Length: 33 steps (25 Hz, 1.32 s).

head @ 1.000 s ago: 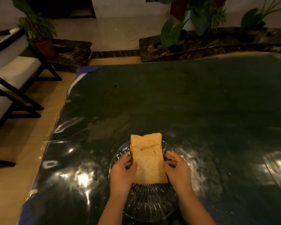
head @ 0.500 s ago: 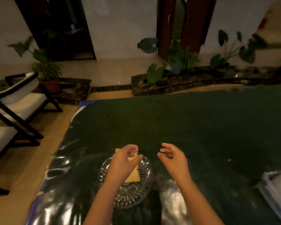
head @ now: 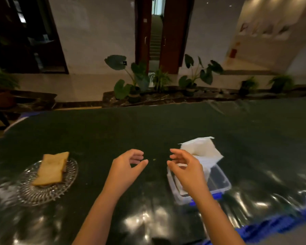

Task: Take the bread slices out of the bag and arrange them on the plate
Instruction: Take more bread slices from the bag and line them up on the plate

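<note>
Brown bread slices (head: 51,169) lie overlapping on a ribbed glass plate (head: 48,193) at the left of the dark table. A white bag (head: 204,151) sticks up out of a clear plastic box (head: 219,181) at the right. My left hand (head: 125,169) hovers over the table's middle, fingers curled and apart, holding nothing. My right hand (head: 187,171) hangs over the box's near-left side, just in front of the bag, fingers spread and empty. Whether bread is inside the bag is hidden.
The table (head: 148,131) is covered with shiny clear film. Its blue-edged near corner (head: 265,227) shows at lower right. Potted plants (head: 134,80) line a dark stone ledge beyond the far edge. A doorway opens behind them.
Both hands let go of the bread on the plate and moved right. The view swung right, so the plate now sits at the left and the box with the bag has come into view.
</note>
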{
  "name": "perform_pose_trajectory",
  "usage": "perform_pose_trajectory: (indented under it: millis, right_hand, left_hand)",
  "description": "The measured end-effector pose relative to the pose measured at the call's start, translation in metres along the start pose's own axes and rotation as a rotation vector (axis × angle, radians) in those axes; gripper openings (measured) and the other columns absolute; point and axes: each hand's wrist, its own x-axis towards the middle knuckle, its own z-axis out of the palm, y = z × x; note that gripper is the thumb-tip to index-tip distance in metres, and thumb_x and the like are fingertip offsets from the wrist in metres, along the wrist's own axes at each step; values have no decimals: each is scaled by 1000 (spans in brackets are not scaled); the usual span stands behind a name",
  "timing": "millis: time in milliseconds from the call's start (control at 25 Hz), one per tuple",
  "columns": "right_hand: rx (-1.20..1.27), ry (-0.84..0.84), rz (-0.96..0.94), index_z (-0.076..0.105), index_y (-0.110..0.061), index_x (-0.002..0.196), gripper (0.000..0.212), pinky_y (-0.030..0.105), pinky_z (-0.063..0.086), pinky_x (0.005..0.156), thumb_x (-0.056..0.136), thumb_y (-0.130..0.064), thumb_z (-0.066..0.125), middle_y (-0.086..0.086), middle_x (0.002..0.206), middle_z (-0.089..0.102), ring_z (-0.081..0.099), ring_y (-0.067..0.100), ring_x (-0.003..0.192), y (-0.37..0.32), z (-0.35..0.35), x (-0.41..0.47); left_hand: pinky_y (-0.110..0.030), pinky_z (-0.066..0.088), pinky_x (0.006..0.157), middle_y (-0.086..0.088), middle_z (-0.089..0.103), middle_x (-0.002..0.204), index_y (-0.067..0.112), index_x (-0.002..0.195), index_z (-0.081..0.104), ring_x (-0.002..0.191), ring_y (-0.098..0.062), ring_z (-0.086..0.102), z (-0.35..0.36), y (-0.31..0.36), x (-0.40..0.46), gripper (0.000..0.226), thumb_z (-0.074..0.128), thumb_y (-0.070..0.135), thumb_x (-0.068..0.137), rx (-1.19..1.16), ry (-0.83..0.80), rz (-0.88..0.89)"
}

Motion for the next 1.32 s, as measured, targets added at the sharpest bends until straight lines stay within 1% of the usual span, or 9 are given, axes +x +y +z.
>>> perform_pose_trajectory:
  millis: [120, 280, 480, 640, 760, 960, 1080, 1200, 1320]
  right_hand:
    - [-30, 24, 3, 59, -29, 103, 28, 11, 48, 72, 81, -13, 66, -7, 94, 64, 61, 4, 88, 16, -55, 13]
    - [-30, 8, 40, 59, -27, 112, 34, 21, 52, 77, 81, -16, 66, -2, 108, 65, 62, 9, 97, 43, -96, 51]
    - [-28, -62, 101, 58, -29, 113, 37, 16, 53, 69, 80, -16, 68, -5, 110, 63, 63, 9, 95, 68, -118, 94]
    - [-70, -154, 110, 57, -31, 112, 37, 16, 51, 74, 80, -14, 67, -7, 110, 60, 60, 11, 102, 89, -129, 120]
    - [-120, -250, 82, 58, -29, 113, 38, 19, 52, 77, 81, -11, 66, -7, 109, 60, 60, 9, 98, 103, -138, 143]
    - [-190, -433, 17, 59, -32, 110, 37, 14, 51, 70, 81, -9, 65, -5, 112, 60, 60, 5, 94, 127, -146, 176]
    - [-220, -565, -25, 60, -30, 110, 37, 19, 53, 78, 80, -9, 66, -4, 115, 59, 59, 7, 97, 133, -144, 186]
    - [-289, -674, -94, 58, -28, 116, 42, 20, 52, 83, 80, -10, 67, -3, 121, 58, 58, 6, 99, 141, -146, 196]
    - [-366, -744, -142, 54, -31, 120, 44, 24, 52, 89, 81, -15, 66, -4, 125, 57, 57, 6, 102, 147, -150, 202]
  left_hand:
    - [-10, 42, 65, 10, 65, 92, 22, 103, 63, 82, 5, 58, 41, 30, 9, 22, 65, 26, 82, 12, -45, -3]
    - [-24, 52, 79, 8, 67, 95, 24, 101, 64, 84, 1, 61, 94, 43, 34, 22, 64, 33, 81, 68, -83, -37]
    - [-19, 49, 73, 12, 65, 97, 28, 102, 63, 81, 3, 58, 139, 52, 70, 25, 64, 39, 80, 153, -177, -110]
    - [-25, 52, 76, 12, 65, 95, 27, 104, 63, 84, -2, 60, 159, 55, 88, 30, 64, 43, 79, 243, -124, -173]
    - [-24, 48, 69, 12, 65, 95, 29, 102, 60, 83, -4, 60, 175, 58, 94, 34, 62, 51, 76, 341, -74, -224]
    - [-25, 40, 53, 5, 59, 80, 23, 84, 50, 69, -12, 55, 212, 64, 100, 36, 64, 55, 72, 530, 58, -358]
    - [-29, 39, 53, 0, 61, 84, 21, 86, 44, 73, -20, 58, 228, 61, 104, 36, 66, 46, 73, 534, 98, -406]
    - [-26, 38, 49, 3, 59, 72, 20, 77, 42, 62, -17, 56, 236, 56, 101, 24, 63, 31, 78, 424, 193, -438]
    - [-27, 47, 50, 2, 60, 63, 18, 75, 57, 56, -12, 56, 235, 52, 95, 13, 62, 28, 82, 389, 266, -464]
